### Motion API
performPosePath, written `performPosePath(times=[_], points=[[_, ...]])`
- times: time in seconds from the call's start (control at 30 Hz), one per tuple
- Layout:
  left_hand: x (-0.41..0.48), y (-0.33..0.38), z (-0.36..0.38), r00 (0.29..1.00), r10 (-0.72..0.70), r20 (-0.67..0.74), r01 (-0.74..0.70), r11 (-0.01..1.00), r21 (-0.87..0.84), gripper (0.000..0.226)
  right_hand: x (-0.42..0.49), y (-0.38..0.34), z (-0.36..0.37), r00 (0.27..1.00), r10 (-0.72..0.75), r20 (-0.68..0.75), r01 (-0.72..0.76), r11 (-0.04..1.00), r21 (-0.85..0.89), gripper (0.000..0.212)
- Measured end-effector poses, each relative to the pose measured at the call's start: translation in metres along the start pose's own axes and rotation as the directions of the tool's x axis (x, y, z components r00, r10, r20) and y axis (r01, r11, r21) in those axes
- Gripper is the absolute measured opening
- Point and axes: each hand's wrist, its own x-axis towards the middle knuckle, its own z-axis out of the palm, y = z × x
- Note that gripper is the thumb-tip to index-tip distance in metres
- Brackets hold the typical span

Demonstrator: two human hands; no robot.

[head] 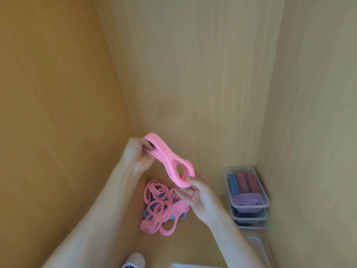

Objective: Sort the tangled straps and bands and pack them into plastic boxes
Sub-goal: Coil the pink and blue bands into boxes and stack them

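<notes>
A pink band (167,161), folded into several layers, is stretched in the air between both hands. My left hand (136,153) grips its upper left end. My right hand (199,196) pinches its lower right end between thumb and fingers, where a loop hangs open. Below the hands a tangled pile of pink and blue bands (164,207) lies on the wooden floor of the compartment. At the right, a stack of clear plastic boxes (265,203) stands in the corner; the top one holds blue and red straps and a purple band.
Wooden walls close in on the left, back and right. A white box rim (193,265) shows at the bottom edge, another pale box (257,246) lies below the stack, and a beige cylinder (135,261) stands at the bottom left.
</notes>
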Motion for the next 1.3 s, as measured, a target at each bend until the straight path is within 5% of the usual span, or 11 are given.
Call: performPosePath(times=[0.13, 0.33, 0.47, 0.6, 0.77, 0.93, 1.07, 1.17, 1.3], points=[[0.005, -0.005, -0.028, 1.0, 0.027, -0.01, -0.027, 0.999, 0.044, 0.037, -0.005, -0.005, -0.006, 0.999, 0.025, 0.029, -0.024, 0.998, -0.055, 0.045], [0.001, -0.036, -0.069, 1.0, 0.013, -0.021, -0.004, 0.932, 0.363, 0.028, -0.011, -0.02, -0.014, 0.998, -0.018, -0.065, 0.002, 0.973, -0.232, 0.026], [-0.008, -0.059, -0.082, 0.994, -0.051, -0.094, 0.1, 0.748, 0.656, 0.041, -0.015, -0.033, -0.015, 0.997, -0.038, -0.06, 0.019, 0.958, -0.286, 0.022], [-0.026, -0.088, -0.086, 1.0, -0.014, 0.015, -0.004, 0.584, 0.811, 0.065, -0.022, -0.035, -0.012, 0.998, -0.04, -0.041, 0.024, 0.937, -0.348, 0.021], [-0.042, -0.124, -0.094, 0.978, 0.078, 0.192, -0.203, 0.179, 0.963, 0.057, -0.029, -0.029, -0.012, 0.998, -0.048, -0.044, 0.026, 0.918, -0.396, 0.016], [-0.052, -0.132, -0.084, 0.961, 0.176, 0.212, -0.216, 0.003, 0.976, 0.033, -0.032, -0.019, -0.005, 0.999, -0.021, -0.023, 0.011, 0.922, -0.387, 0.02], [-0.058, -0.13, -0.079, 0.957, 0.193, 0.217, -0.259, 0.235, 0.937, 0.011, -0.035, -0.008, 0.001, 1.0, -0.011, -0.018, 0.004, 0.936, -0.353, 0.02], [-0.059, -0.126, -0.08, 0.984, 0.158, 0.079, -0.15, 0.515, 0.844, 0.026, -0.038, -0.001, 0.006, 1.0, -0.005, -0.024, -0.004, 0.936, -0.353, 0.02], [-0.061, -0.122, -0.082, 0.981, 0.193, -0.009, -0.125, 0.668, 0.733, 0.035, -0.036, 0.01, 0.011, 0.998, -0.024, -0.062, -0.001, 0.927, -0.374, 0.03]])
